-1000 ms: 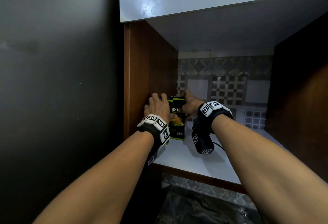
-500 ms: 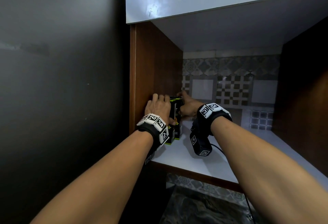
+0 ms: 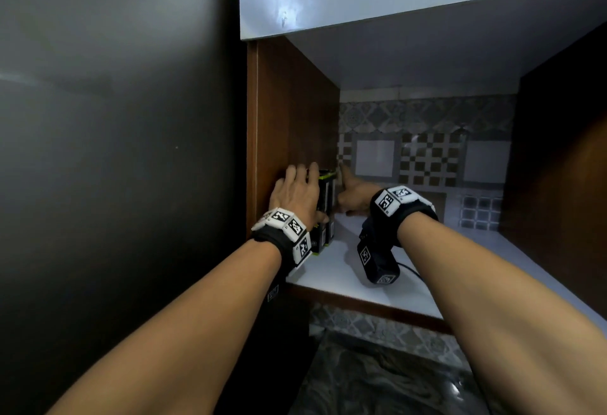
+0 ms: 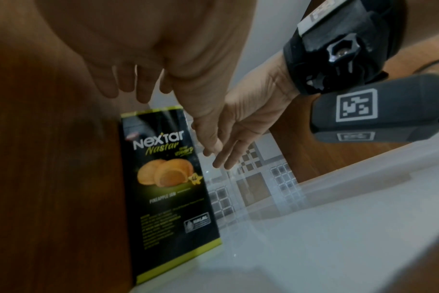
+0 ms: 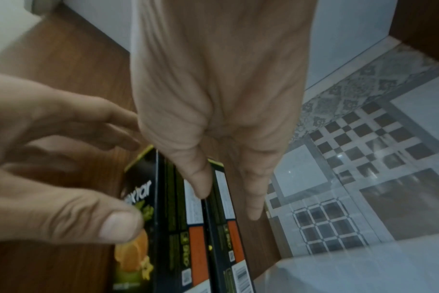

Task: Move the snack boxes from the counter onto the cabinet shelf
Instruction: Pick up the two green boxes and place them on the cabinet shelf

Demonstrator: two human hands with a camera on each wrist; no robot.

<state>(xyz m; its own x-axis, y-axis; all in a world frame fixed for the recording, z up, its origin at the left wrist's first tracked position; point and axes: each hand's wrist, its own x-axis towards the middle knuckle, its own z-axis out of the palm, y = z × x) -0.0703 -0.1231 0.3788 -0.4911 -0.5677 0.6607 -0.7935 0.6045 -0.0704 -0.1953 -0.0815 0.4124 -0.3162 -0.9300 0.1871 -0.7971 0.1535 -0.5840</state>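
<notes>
Two black snack boxes (image 5: 188, 228) stand upright, side by side, on the white cabinet shelf (image 3: 410, 296), at its nine o'clock end against the wooden side wall (image 3: 295, 119). The left hand (image 3: 297, 196) hovers slack-fingered over their front, gripping nothing. The right hand (image 3: 353, 193), fingers straight, holds nothing; its thumb touches the boxes' narrow sides.

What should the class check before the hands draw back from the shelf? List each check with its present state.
1. Boxes upright on the shelf: ok.
2. Boxes side by side next to the wall: ok.
3. Right hand fingers straight, not gripping: ok.
4. Left hand clear of the boxes: cannot tell; its thumb is close to the front face.
5. No boxes left on the counter: cannot tell; it is out of view.
</notes>
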